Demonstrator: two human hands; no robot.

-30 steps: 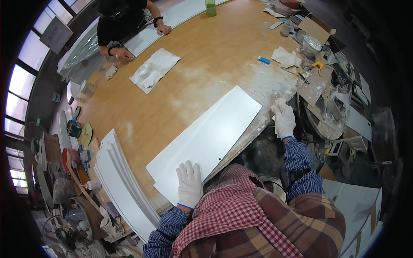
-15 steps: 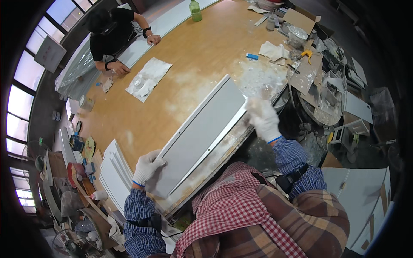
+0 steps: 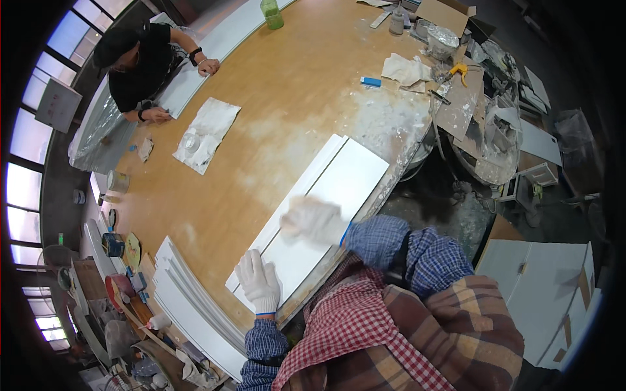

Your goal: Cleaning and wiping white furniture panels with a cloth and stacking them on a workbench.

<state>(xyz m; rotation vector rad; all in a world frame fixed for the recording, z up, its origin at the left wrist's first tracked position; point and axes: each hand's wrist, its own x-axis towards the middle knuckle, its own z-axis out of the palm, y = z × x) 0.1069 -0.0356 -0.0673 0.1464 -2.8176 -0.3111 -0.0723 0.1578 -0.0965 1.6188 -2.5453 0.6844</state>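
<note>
White panel (image 3: 326,208) under both gloved hands, left hand (image 3: 259,281), right hand (image 3: 312,218)

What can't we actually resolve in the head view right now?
- Right hand: motion-blurred over the white panel, so its fingers and contact with the panel can't be read.
- Panel's near edge: hidden behind the left hand and the checked sleeves.
- Stacked white panels: bent by the fisheye rim, count unclear.
- Tools on the messy bench end: too small to identify.
- Other person's hands: too small to see what they work on.
</note>
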